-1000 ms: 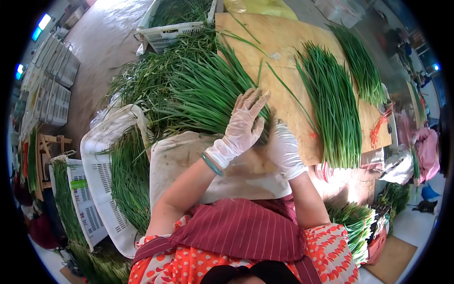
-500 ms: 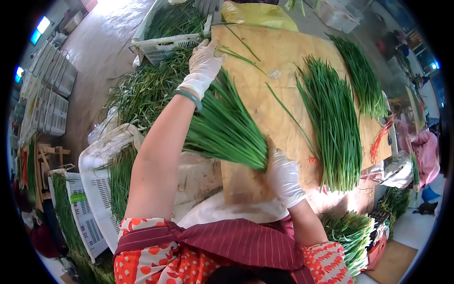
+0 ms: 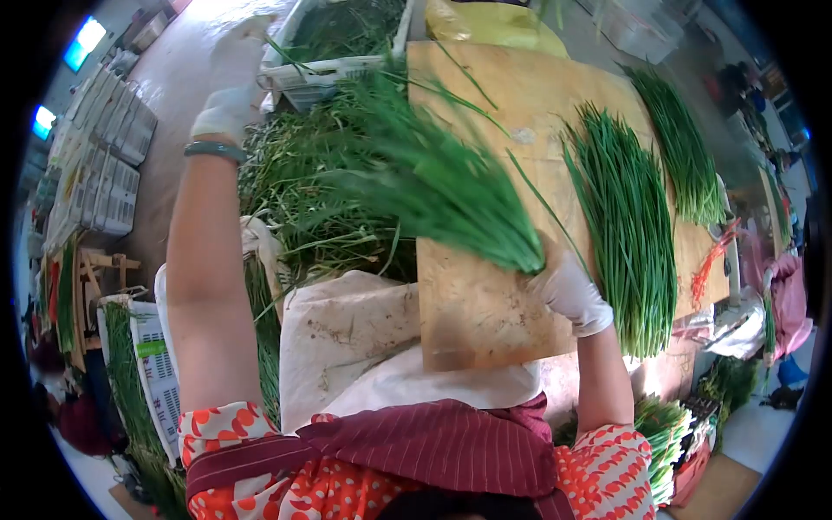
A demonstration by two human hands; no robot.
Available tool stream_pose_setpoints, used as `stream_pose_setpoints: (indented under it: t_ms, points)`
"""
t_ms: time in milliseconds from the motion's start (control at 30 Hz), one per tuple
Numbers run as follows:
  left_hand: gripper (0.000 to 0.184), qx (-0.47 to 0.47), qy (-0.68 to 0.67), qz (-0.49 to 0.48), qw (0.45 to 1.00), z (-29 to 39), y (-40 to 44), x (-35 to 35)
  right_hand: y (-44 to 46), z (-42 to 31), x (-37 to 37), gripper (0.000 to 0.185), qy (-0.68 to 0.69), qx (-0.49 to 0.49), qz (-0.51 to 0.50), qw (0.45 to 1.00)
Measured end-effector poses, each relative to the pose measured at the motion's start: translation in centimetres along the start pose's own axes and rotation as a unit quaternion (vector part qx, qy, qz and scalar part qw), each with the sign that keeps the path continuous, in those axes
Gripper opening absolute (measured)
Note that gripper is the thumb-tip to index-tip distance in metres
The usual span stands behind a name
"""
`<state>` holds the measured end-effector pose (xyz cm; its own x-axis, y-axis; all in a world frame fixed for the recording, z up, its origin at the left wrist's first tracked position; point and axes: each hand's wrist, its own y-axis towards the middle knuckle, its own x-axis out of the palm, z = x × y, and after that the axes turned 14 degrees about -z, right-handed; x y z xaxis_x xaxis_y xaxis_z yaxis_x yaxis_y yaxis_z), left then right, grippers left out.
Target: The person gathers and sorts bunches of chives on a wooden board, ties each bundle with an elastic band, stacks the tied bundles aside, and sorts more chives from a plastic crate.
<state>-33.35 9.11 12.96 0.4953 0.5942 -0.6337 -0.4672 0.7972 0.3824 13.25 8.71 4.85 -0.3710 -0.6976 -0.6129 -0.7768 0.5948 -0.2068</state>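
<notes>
My right hand (image 3: 568,290), in a white glove, grips the pale root end of a bunch of garlic chives (image 3: 468,195). The bunch slants over the wooden board (image 3: 485,321), and its blurred leaf tips spread left past the board's edge. My left hand (image 3: 232,82), also gloved, is stretched out to the upper left, beside a white crate (image 3: 334,68). Motion smears its fingers, so its grip is unclear; a few thin green blades show close by. On the board's right side lie two more chive bunches, a nearer one (image 3: 628,234) and a farther one (image 3: 685,147).
Loose leaves (image 3: 303,182) are heaped left of the board. Red ties (image 3: 712,264) lie at its right edge. A yellow bag (image 3: 498,26) sits beyond it. Stacked white crates (image 3: 95,147) stand far left, and more chives (image 3: 663,442) lie below the board at right.
My left hand has moved away from the leaves to the upper left. My right hand has carried the chive bunch up and to the right, and its leaves now fan out with motion blur.
</notes>
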Motion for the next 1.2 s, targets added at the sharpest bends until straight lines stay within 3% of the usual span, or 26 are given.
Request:
stream_pose_setpoints:
  t_ms: [33,67,100,133,167,267,333,367,467,533,600,667,700,733,800,933,1033,1100,1133,1200]
  points:
    - [0.031,-0.005,0.006,0.005,1.0,0.2,-0.5,-2.2,1.2,1.0,0.8,0.043,0.088,-0.076,0.054,0.992]
    - [0.03,-0.035,-0.086,0.029,0.995,0.5,-1.0,-4.1,1.1,1.2,0.3,0.043,0.092,-0.079,0.05,0.991]
    - [0.029,-0.061,-0.177,0.054,0.981,0.6,-1.3,-5.7,1.0,-0.7,-1.0,0.044,0.199,-0.004,-0.004,0.98]
    - [0.029,-0.058,-0.173,0.06,0.981,0.2,-1.6,-7.1,1.1,-1.8,-1.9,0.045,0.299,0.068,-0.059,0.95]
    - [0.027,-0.082,-0.206,0.102,0.97,-0.3,-2.0,-8.5,1.6,-0.5,-1.7,0.038,0.358,0.027,-0.065,0.931]
    - [0.024,-0.088,-0.242,0.166,0.952,-1.1,-3.9,-10.6,1.2,-2.7,-2.4,0.031,0.423,-0.009,-0.076,0.903]
    - [0.025,0.045,-0.252,0.254,0.933,-0.7,-5.1,-11.0,0.8,-3.2,-2.8,0.028,0.451,-0.05,-0.058,0.889]
    - [0.023,0.067,-0.258,0.293,0.918,-0.5,-5.7,-10.8,0.9,-3.3,-3.3,0.029,0.427,-0.069,-0.05,0.9]
    - [0.022,0.082,-0.227,0.344,0.907,0.0,-7.4,-11.2,1.8,-2.0,-4.4,0.035,0.38,-0.08,-0.053,0.92]
    - [0.022,0.09,-0.236,0.345,0.904,0.4,-8.0,-10.4,2.3,-1.6,-4.3,0.037,0.477,-0.064,-0.075,0.873]
    - [0.022,0.086,-0.241,0.348,0.902,1.9,-10.7,-7.9,2.4,-1.2,-3.7,0.036,0.487,-0.046,-0.075,0.869]
    - [0.025,0.114,-0.131,0.298,0.939,7.6,-14.4,-1.9,2.6,-1.6,-2.9,0.018,0.59,-0.029,-0.098,0.801]
    - [0.024,0.121,-0.065,0.289,0.947,8.2,-15.8,0.4,2.3,-1.8,-3.1,0.011,0.595,-0.015,-0.122,0.794]
    - [0.024,0.125,0.002,0.279,0.952,8.7,-17.5,2.7,2.0,-1.7,-2.9,0.011,0.596,-0.012,-0.12,0.794]
    - [0.022,0.128,-0.084,0.152,0.976,12.3,-21.9,7.1,1.6,-1.3,-2.4,0.023,0.584,0.006,-0.114,0.804]
    - [0.022,0.214,0.106,-0.001,0.971,13.8,-28.5,13.9,0.3,0.1,-0.6,0.016,0.557,0.04,-0.106,0.823]
    - [0.026,0.205,0.108,-0.031,0.972,15.6,-31.2,16.4,-0.6,1.8,1.2,0.013,0.497,0.076,-0.139,0.853]
    - [0.033,0.124,-0.024,-0.128,0.984,16.2,-32.2,17.5,-1.8,1.7,1.2,0.017,0.429,0.11,-0.211,0.871]
    - [0.033,0.122,-0.022,-0.127,0.984,16.5,-32.5,17.7,-2.2,1.8,1.3,0.017,0.429,0.109,-0.215,0.871]
    - [0.038,0.023,-0.184,-0.185,0.965,16.9,-33.3,17.8,-2.6,1.9,1.8,0.021,0.44,0.101,-0.184,0.873]
